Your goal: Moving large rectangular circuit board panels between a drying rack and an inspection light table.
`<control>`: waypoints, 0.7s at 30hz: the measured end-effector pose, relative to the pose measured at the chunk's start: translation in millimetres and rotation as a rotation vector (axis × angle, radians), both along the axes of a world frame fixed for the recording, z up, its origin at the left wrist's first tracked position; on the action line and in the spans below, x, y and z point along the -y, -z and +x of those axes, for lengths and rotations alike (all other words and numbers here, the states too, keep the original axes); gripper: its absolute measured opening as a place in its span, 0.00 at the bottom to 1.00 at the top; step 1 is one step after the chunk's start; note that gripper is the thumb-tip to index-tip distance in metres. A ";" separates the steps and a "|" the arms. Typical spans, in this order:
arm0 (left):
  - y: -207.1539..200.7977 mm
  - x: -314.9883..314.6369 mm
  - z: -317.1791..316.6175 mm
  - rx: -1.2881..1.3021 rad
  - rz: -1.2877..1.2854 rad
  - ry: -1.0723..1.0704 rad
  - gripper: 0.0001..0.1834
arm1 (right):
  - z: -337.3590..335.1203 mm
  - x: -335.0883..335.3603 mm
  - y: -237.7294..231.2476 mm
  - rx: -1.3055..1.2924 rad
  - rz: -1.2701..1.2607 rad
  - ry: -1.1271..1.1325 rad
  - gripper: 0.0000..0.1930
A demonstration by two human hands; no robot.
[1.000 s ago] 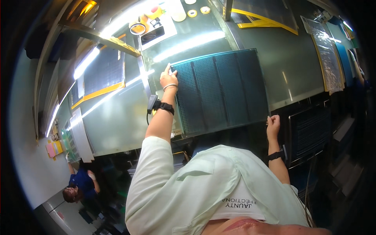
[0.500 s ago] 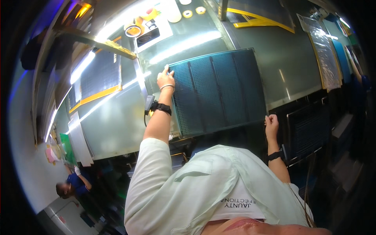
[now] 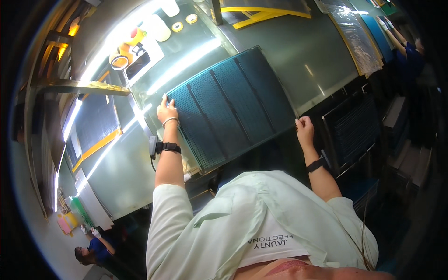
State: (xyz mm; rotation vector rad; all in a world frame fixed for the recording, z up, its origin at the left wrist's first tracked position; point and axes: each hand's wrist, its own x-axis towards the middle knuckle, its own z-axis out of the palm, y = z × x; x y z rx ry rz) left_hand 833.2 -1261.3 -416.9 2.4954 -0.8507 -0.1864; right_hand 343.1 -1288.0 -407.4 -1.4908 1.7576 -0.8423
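A large rectangular dark teal panel (image 3: pixel 228 107), covered in a fine grid and crossed by several darker stripes, lies at the front of a glossy bench, its near edge reaching out toward me. My left hand (image 3: pixel 167 111) holds its far left corner, the thumb and fingers closed at the edge. At the near right corner my right hand (image 3: pixel 304 129) pinches the panel between thumb and curled fingers. The panel looks flat; whether it is lifted slightly off the bench I cannot tell.
Tape rolls (image 3: pixel 120 62), a white sheet (image 3: pixel 151 56) and white containers (image 3: pixel 157 29) stand at the back left. Yellow-edged panels (image 3: pixel 95 126) lie left. A rack of dark panels (image 3: pixel 350 128) stands right. Co-workers (image 3: pixel 95 247) are at far left and far right.
My view has turned, so the bench and panel now appear slanted and further left. Both hands keep their hold on the same corners of the panel.
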 end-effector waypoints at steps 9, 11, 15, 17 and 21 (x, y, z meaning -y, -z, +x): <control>15.3 0.6 21.9 -0.031 -0.013 0.017 0.23 | -16.9 36.9 -16.9 0.317 0.515 -0.003 0.08; 15.0 3.2 22.2 -0.066 0.030 -0.006 0.24 | -21.6 45.7 -24.8 0.290 0.556 -0.046 0.08; 23.4 -5.0 40.3 -0.132 0.014 -0.005 0.25 | -15.2 59.8 -34.4 0.188 0.528 -0.184 0.08; 26.2 -10.3 46.2 -0.132 -0.057 0.019 0.26 | -10.9 60.7 -33.5 0.138 0.449 -0.222 0.09; 21.7 -7.3 42.2 -0.206 -0.099 0.080 0.23 | -12.3 56.7 -28.1 -0.118 0.285 -0.251 0.09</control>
